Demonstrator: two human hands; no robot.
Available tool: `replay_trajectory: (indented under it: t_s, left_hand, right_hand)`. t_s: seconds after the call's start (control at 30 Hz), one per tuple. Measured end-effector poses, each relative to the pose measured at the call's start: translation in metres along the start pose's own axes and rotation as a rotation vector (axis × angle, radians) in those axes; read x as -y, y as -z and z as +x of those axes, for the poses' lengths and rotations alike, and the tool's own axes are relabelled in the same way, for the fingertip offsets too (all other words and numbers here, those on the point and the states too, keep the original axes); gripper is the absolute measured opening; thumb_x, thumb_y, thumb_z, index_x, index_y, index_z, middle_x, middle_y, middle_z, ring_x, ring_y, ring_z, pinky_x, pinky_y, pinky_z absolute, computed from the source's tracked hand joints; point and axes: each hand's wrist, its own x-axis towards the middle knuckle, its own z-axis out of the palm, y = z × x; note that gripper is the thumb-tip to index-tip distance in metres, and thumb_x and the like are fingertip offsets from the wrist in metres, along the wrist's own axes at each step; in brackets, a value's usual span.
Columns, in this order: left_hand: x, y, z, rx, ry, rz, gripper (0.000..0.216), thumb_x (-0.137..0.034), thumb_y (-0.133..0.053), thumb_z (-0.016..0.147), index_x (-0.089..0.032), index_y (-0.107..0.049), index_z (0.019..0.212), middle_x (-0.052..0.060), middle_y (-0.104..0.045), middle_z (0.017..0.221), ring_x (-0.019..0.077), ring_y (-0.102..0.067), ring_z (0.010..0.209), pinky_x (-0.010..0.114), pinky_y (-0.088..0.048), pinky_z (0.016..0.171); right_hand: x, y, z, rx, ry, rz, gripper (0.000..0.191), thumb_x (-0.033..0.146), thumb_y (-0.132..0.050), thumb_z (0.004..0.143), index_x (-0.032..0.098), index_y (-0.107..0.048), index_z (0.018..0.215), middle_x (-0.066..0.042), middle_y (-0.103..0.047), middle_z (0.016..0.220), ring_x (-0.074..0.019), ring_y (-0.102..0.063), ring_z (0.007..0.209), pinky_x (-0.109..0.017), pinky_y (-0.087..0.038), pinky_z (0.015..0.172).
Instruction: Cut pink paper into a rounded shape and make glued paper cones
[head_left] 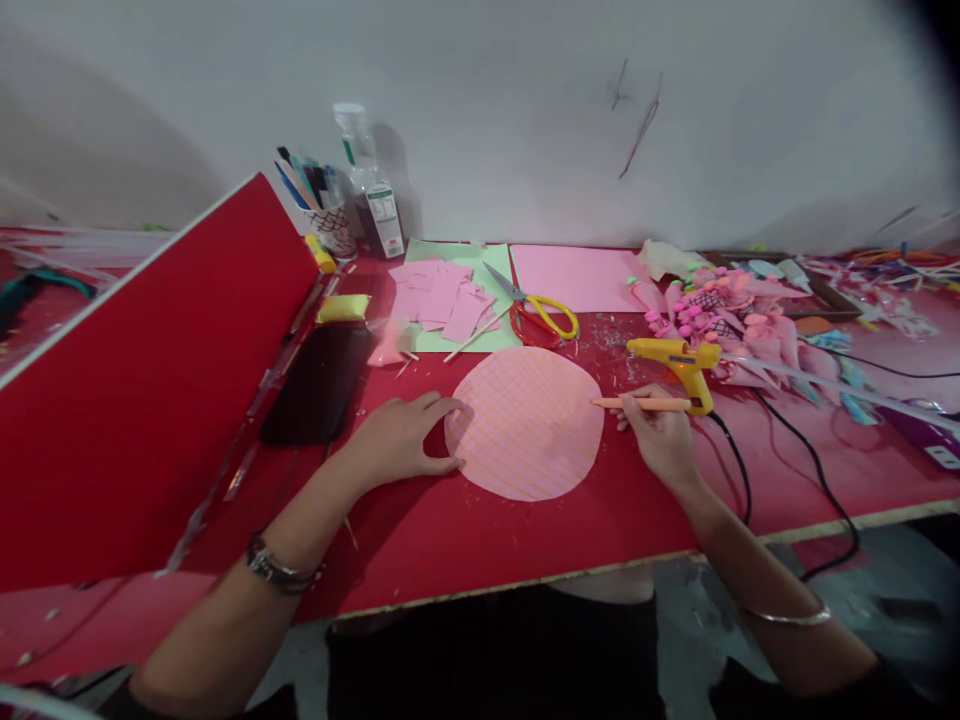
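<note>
Head view: a red, rough-edged counter (pixel 420 545) runs beneath a pale grey wall (pixel 495 120). At frame centre lies a round pink paper sheet (pixel 529 430) lined in orange; the left hand (pixel 397 440), fingers parted, touches its left edge, the right hand (pixel 660 438) grips an orange pen (pixel 664 404) at the right edge.

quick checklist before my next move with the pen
1. Pen gripped in the right hand: ok
2. Pen tip at the right edge of the pink paper circle: ok
3. Left hand at the circle's left edge, thumb and fingers apart: ok
4. Scissors beyond the circle, blades pointing away from both hands: ok
5. Glue gun off the circle: ok, though close to the right hand
6. Glue gun cool: cannot tell
</note>
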Motion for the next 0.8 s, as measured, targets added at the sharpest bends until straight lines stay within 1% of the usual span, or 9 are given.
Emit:
replay_trajectory:
  t_s: [0.17, 0.27, 0.3, 0.47, 0.57, 0.6, 0.67, 0.73, 0.8]
  left_hand:
    - [0.0, 0.0, 0.0, -0.001, 0.0, -0.015, 0.061, -0.058, -0.05, 0.07, -0.026, -0.04, 0.121, 0.006, -0.056, 0.109, 0.0255, -0.056, 0.09, 0.035, -0.04, 0.073]
    - [0.001, 0.0, 0.0, -0.007, -0.005, -0.013, 0.061, -0.058, -0.051, 0.069, -0.026, -0.04, 0.121, 0.006, -0.056, 0.109, 0.0259, -0.056, 0.09, 0.035, -0.04, 0.073]
    - [0.001, 0.0, 0.0, -0.01, -0.007, -0.014, 0.061, -0.057, -0.051, 0.069, -0.025, -0.04, 0.121, 0.006, -0.056, 0.11, 0.026, -0.056, 0.091, 0.035, -0.04, 0.074]
    - [0.0, 0.0, 0.0, -0.01, -0.01, -0.016, 0.06, -0.058, -0.05, 0.07, -0.025, -0.041, 0.12, 0.007, -0.056, 0.11, 0.0256, -0.056, 0.09, 0.035, -0.04, 0.073]
    - [0.0, 0.0, 0.0, -0.004, 0.001, 0.009, 0.061, -0.059, -0.049, 0.07, -0.024, -0.042, 0.119, 0.008, -0.057, 0.107, 0.026, -0.056, 0.088, 0.034, -0.04, 0.07]
    - [0.0, 0.0, 0.0, -0.004, 0.001, 0.017, 0.062, -0.06, -0.049, 0.07, -0.023, -0.042, 0.119, 0.008, -0.057, 0.106, 0.0261, -0.056, 0.087, 0.034, -0.04, 0.069]
    - [0.003, 0.0, 0.001, -0.005, -0.009, 0.02, 0.062, -0.059, -0.049, 0.07, -0.021, -0.043, 0.118, 0.009, -0.058, 0.103, 0.0264, -0.056, 0.086, 0.034, -0.04, 0.069]
    - [0.008, -0.001, 0.001, -0.006, -0.035, -0.011, 0.061, -0.058, -0.05, 0.07, -0.021, -0.043, 0.118, 0.009, -0.057, 0.103, 0.026, -0.056, 0.087, 0.034, -0.04, 0.071]
    - [0.013, -0.001, 0.001, -0.01, -0.064, -0.059, 0.056, -0.053, -0.051, 0.072, -0.023, -0.043, 0.118, 0.007, -0.056, 0.106, 0.0243, -0.055, 0.089, 0.033, -0.041, 0.073]
  right_hand:
    - [-0.006, -0.002, 0.001, -0.097, -0.015, 0.031, 0.018, 0.037, -0.049, 0.081, 0.019, -0.051, 0.08, 0.0, -0.057, 0.068, -0.0131, -0.057, 0.053, -0.025, -0.046, 0.049]
    - [-0.003, -0.001, -0.001, -0.183, 0.026, 0.078, 0.016, 0.035, -0.049, 0.081, 0.019, -0.051, 0.083, 0.001, -0.055, 0.067, -0.0127, -0.056, 0.054, -0.026, -0.047, 0.052]
    - [0.0, -0.001, -0.004, -0.185, 0.045, 0.089, 0.015, 0.034, -0.049, 0.082, 0.019, -0.051, 0.084, 0.001, -0.054, 0.066, -0.0127, -0.056, 0.054, -0.026, -0.047, 0.053]
    - [0.023, -0.002, -0.033, -0.06, 0.113, 0.131, 0.008, 0.026, -0.048, 0.083, 0.019, -0.052, 0.082, 0.002, -0.056, 0.061, -0.0128, -0.057, 0.056, -0.027, -0.046, 0.055]
    - [0.035, -0.005, -0.049, 0.013, 0.168, 0.173, 0.006, 0.023, -0.048, 0.083, 0.02, -0.052, 0.084, 0.002, -0.057, 0.063, -0.0136, -0.058, 0.058, -0.028, -0.047, 0.058]
    - [0.039, -0.005, -0.052, 0.018, 0.196, 0.188, 0.006, 0.022, -0.048, 0.082, 0.02, -0.052, 0.085, 0.001, -0.057, 0.065, -0.0139, -0.058, 0.06, -0.029, -0.048, 0.059]
    - [0.048, -0.004, -0.054, -0.047, 0.263, 0.225, 0.007, 0.022, -0.048, 0.082, 0.02, -0.053, 0.087, 0.0, -0.057, 0.069, -0.0143, -0.058, 0.062, -0.032, -0.048, 0.063]
    - [0.056, 0.0, -0.052, -0.209, 0.329, 0.277, 0.009, 0.024, -0.048, 0.081, 0.02, -0.053, 0.088, -0.001, -0.057, 0.075, -0.015, -0.058, 0.063, -0.034, -0.048, 0.064]
    - [0.063, 0.006, -0.05, -0.361, 0.363, 0.339, 0.011, 0.027, -0.048, 0.082, 0.021, -0.053, 0.088, -0.002, -0.057, 0.08, -0.0153, -0.058, 0.064, -0.035, -0.048, 0.061]
